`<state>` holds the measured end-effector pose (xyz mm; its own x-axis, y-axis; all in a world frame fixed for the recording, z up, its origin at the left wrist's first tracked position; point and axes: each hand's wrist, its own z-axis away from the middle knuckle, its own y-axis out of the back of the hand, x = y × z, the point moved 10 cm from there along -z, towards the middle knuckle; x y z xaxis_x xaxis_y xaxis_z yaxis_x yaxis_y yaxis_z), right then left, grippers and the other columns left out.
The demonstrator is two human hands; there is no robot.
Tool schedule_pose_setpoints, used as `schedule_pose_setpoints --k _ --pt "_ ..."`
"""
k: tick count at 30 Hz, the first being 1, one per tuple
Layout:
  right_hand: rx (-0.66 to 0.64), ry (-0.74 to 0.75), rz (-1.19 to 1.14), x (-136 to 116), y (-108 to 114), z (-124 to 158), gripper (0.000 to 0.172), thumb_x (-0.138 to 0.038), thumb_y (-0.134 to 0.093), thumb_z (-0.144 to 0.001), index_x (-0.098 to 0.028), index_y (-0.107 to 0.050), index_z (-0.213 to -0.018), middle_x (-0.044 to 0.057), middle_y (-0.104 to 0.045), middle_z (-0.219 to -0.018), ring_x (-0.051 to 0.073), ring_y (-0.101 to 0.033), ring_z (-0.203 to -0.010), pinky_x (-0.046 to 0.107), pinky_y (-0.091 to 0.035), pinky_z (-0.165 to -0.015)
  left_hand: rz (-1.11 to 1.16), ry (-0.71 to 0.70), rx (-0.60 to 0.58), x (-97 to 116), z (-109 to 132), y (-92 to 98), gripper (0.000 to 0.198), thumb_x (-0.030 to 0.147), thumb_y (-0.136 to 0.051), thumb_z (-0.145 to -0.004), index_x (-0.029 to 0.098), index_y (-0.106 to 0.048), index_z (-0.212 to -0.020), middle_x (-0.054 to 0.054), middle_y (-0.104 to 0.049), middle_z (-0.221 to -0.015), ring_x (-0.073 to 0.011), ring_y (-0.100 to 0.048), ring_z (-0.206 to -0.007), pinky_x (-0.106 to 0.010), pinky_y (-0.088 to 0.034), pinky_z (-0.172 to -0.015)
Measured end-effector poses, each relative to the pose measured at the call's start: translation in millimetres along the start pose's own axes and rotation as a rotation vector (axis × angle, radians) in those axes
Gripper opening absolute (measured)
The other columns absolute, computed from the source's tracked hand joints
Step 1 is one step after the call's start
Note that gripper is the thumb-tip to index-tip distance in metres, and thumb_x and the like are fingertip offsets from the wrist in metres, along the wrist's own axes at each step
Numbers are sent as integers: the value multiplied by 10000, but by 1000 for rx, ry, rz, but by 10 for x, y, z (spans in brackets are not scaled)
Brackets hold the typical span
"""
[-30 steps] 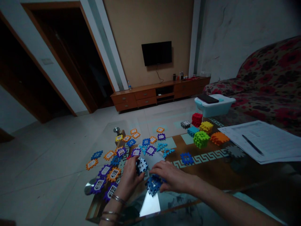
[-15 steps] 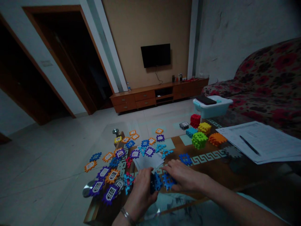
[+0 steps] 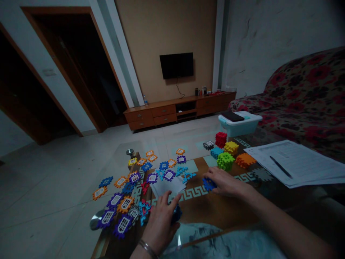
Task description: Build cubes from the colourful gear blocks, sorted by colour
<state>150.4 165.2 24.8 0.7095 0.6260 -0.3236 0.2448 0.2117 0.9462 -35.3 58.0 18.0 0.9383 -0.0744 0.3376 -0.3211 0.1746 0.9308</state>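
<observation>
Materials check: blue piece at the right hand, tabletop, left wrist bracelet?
Blue piece at the right hand: likely molded plastic, seemingly matte; solid color, notched edges.
Tabletop: looks like glossy glass; bright reflection near the front, structure visible through it.
Bracelet: probably polished metal, silvery with highlights; could be metallic-coated.

A single camera on the person's head gives this view, looking forward and down from above the near side of the glass-topped coffee table (image 3: pixel 205 212). The left hand (image 3: pixel 160 218) and right hand (image 3: pixel 223 182) sit close to it, low in the frame. Past the table, its wide view runs over the tiled floor (image 3: pixel 61 201) to the distant wall-mounted television (image 3: pixel 176 66), taking in a doorway (image 3: pixel 81 64) on the left and a floral sofa (image 3: pixel 307 86) on the right.
</observation>
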Motion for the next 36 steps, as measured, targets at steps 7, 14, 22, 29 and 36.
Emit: schedule_pose_setpoints --k 7,14,22,29,36 --pt "-70 89 -89 0 -183 -127 589 -105 -696 -671 -267 -612 -1230 79 -595 -1174 286 -524 -1104 421 -407 -946 -84 -21 -69 176 27 13 644 119 -528 -676 343 -529 -1280 -95 -506 -1311 -324 -478 -1216 -500 -464 -963" --pt "-58 41 -117 103 -254 -193 541 -134 -734 -633 -259 -658 -1154 76 -593 -1116 272 -550 -1048 404 -440 -925 -122 33 -118 157 56 -11 518 87 -498 -684 275 -591 -1157 -86 -545 -1214 -289 -492 -1166 -486 -458 -959" --pt "74 212 -89 -592 -30 -765 403 -209 -618 -812 -199 -615 -1214 116 -578 -1216 251 -519 -1144 375 -405 -997 -122 100 -158 86 104 -45 638 78 -546 -671 292 -535 -1272 -136 -508 -1286 -380 -463 -1211 -575 -423 -965" --pt "-7 133 92 -1066 -284 -1854 565 -187 -700 -734 -182 -570 -1284 159 -581 -1289 283 -538 -1179 364 -429 -974 -82 139 -230 89 2 -167 456 46 -489 -744 164 -616 -1166 -211 -485 -1284 -397 -441 -1240 -511 -494 -933" --pt "-76 151 146 -1146 -406 -2077 423 -101 -688 -681 -187 -688 -1095 130 -693 -1087 306 -625 -1010 377 -478 -869 -15 71 -209 59 -106 -198 444 82 -545 -715 174 -641 -1139 -202 -491 -1265 -392 -441 -1223 -538 -491 -937"
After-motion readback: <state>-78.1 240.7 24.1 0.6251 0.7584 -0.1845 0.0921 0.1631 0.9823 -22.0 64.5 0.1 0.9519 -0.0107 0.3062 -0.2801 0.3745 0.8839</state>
